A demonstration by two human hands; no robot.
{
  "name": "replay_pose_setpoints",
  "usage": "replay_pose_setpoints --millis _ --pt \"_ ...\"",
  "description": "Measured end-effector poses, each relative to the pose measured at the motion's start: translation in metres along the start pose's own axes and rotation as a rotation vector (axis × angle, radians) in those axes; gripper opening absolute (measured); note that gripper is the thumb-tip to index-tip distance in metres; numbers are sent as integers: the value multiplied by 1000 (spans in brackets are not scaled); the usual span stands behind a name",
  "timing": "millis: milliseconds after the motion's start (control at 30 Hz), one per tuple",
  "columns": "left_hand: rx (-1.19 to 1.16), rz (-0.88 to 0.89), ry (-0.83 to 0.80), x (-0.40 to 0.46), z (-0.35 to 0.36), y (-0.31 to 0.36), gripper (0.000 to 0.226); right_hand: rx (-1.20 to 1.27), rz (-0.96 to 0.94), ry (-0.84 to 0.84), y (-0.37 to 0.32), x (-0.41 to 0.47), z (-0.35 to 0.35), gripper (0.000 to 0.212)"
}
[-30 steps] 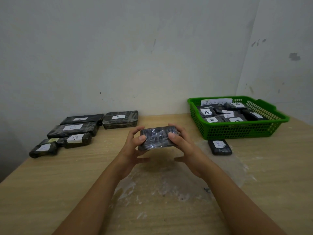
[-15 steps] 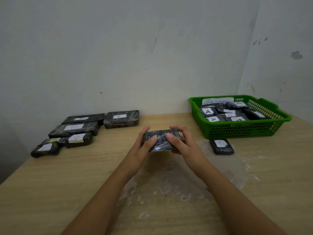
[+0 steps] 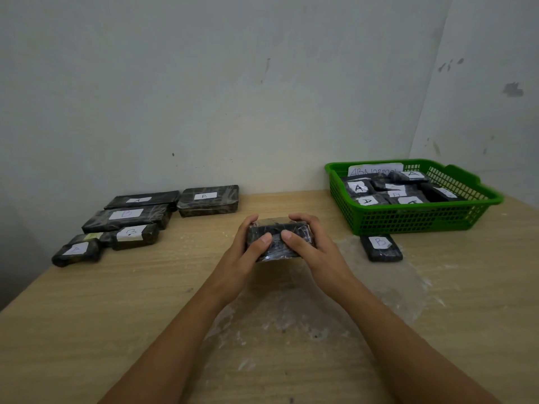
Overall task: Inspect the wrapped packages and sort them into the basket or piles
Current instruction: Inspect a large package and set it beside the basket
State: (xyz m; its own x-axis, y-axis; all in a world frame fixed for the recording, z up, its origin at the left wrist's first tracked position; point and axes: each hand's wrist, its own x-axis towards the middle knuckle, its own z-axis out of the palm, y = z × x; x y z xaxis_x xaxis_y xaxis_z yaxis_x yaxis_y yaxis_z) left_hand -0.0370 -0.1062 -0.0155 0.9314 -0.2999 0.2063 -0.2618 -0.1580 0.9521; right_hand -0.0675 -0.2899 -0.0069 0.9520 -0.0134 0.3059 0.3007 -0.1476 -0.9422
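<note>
Both my hands hold one dark plastic-wrapped package (image 3: pixel 277 230) above the middle of the table. My left hand (image 3: pixel 243 258) grips its left end and my right hand (image 3: pixel 313 252) grips its right end, thumbs on the near face. No label shows on it. A green basket (image 3: pixel 408 220) at the right rear holds several wrapped packages with A labels and a paper sign. A lone package marked B (image 3: pixel 380 247) lies in front of the basket. At the left rear sits a pile of labelled packages (image 3: pixel 127 218), some A and some B.
The wooden table (image 3: pixel 116 316) stands in a room corner, walls right behind the pile and the basket. A clear plastic sheet (image 3: pixel 291 310) with white smears lies on the table under my forearms. The table's left edge runs diagonally near the pile.
The package has been turned in my hands, and both thumbs have shifted closer together on its near face. My hands stay at the table's middle.
</note>
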Motion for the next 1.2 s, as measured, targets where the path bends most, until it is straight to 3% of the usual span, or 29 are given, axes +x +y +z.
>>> replay_pose_setpoints --millis 100,267,533,667,1000,1200 --pt "1 -7 -2 1 -1 0 79 -12 10 -8 5 0 0 54" --pt "-18 -6 3 0 -2 -4 60 -58 28 -54 10 1 0 61" --pt "-19 -16 -18 4 -5 -3 87 -23 16 -59 10 -3 2 55" --pt "1 -36 -28 3 -4 -7 74 -75 33 -38 10 -1 0 49" --pt "-5 -24 -6 2 -1 -6 72 -16 43 -38 15 4 -3 24" --pt "0 -36 6 4 -1 -6 58 -22 44 -48 15 3 -2 38"
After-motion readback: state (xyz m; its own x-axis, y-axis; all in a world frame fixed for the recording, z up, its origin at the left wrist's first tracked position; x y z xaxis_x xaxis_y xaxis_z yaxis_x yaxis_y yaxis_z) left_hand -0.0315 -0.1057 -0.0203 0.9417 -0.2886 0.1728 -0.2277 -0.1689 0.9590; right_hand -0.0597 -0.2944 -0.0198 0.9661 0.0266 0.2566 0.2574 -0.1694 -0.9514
